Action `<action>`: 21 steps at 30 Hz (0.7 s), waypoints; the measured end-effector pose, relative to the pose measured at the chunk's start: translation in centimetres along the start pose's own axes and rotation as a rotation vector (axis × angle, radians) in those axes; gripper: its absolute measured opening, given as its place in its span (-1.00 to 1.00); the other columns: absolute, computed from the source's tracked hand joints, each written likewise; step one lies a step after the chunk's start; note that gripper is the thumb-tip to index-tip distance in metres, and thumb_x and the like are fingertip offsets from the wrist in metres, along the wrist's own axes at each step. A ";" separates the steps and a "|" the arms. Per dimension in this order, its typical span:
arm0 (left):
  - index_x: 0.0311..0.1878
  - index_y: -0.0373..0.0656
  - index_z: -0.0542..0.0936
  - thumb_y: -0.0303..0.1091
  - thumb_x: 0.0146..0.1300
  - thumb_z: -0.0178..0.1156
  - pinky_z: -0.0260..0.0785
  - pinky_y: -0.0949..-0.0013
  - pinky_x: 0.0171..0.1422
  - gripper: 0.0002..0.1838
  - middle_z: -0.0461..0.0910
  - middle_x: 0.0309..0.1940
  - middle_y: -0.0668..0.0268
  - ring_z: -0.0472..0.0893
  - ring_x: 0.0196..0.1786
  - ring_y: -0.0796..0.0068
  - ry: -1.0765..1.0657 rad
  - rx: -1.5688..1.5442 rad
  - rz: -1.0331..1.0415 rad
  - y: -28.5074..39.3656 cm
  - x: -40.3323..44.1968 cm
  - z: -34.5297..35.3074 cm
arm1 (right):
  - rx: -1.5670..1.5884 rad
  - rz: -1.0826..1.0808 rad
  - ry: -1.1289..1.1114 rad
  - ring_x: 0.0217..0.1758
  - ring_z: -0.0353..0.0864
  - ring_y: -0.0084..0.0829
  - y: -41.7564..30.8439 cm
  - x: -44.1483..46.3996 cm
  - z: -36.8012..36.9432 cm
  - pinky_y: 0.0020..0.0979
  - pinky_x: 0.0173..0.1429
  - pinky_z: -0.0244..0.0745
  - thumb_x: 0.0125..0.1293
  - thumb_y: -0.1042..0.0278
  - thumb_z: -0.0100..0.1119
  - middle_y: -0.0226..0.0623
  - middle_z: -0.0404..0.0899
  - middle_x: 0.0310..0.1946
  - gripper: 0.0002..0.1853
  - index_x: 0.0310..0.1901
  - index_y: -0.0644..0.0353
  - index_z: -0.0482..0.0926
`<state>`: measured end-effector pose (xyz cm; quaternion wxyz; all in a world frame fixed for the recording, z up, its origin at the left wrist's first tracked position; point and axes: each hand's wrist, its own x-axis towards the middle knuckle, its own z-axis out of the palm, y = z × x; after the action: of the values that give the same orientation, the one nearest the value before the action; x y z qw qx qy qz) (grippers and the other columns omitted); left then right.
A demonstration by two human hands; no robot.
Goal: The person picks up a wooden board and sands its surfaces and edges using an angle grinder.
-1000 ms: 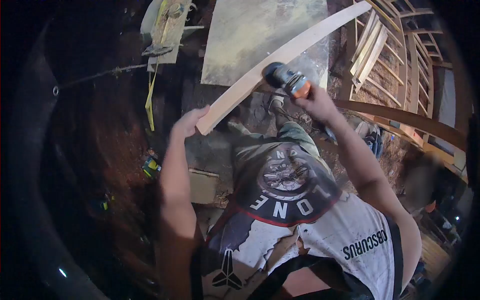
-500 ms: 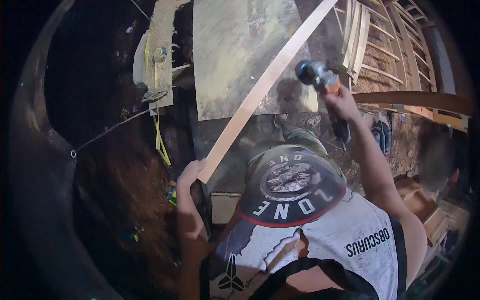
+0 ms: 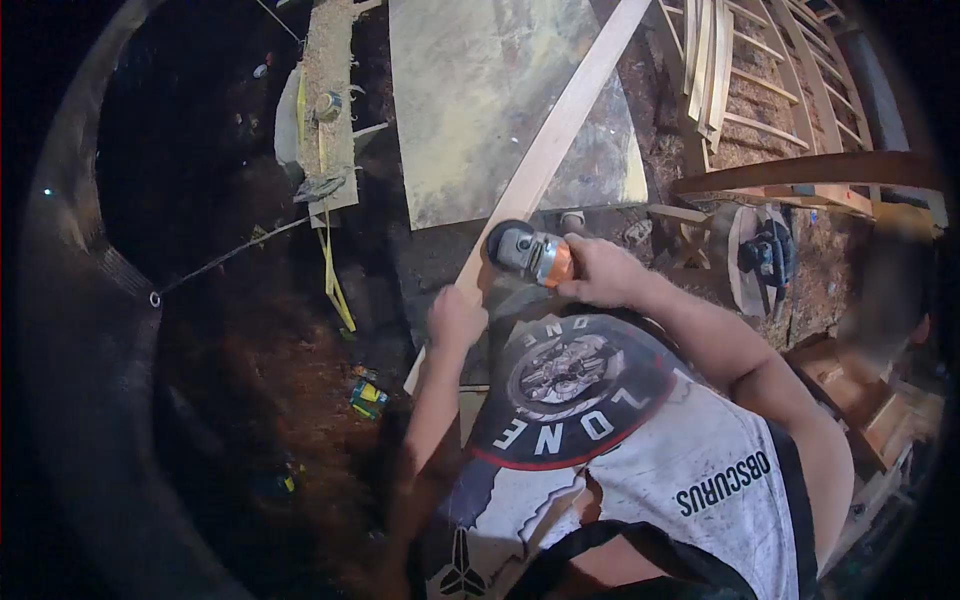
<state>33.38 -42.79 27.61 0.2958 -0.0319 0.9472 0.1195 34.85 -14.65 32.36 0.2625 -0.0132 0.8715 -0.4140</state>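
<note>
A long pale wooden strip (image 3: 562, 125) runs diagonally from the top of the view down toward my body. My left hand (image 3: 458, 315) is wrapped round it near its lower end, which sticks out below the fist. My right hand (image 3: 605, 272) grips an orange and grey power tool (image 3: 538, 258) with a dark round head. That head lies at the strip's edge, just above my left hand; whether it touches the wood is hard to tell.
Behind the strip lies a large pale board (image 3: 480, 110). Slatted wooden frames (image 3: 765, 95) stand at the upper right, with a curved brown beam (image 3: 810, 172) below them. A narrow plank (image 3: 330, 150) with yellow strapping is at the upper left, and a wooden box (image 3: 850, 385) at the right.
My right hand has brought the tool down and left, close to my left hand. My left hand has moved up the strip from its end and now closes round it.
</note>
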 end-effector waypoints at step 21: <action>-0.11 -0.20 0.65 -0.18 -0.04 0.41 0.56 -0.01 -0.04 -0.57 0.67 -0.26 -0.03 0.69 -0.11 -0.11 -0.152 0.007 0.116 -22.8 -12.9 8.3 | 0.138 0.176 0.448 -0.10 0.71 -0.31 12.3 7.6 -21.2 -0.27 0.07 0.55 0.13 0.05 0.40 -0.17 0.73 -0.19 -0.48 0.06 0.20 0.64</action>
<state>51.56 -62.98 23.66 0.3596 0.0332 0.9227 0.1350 20.78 6.79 31.05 0.0979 0.1727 0.8755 -0.4405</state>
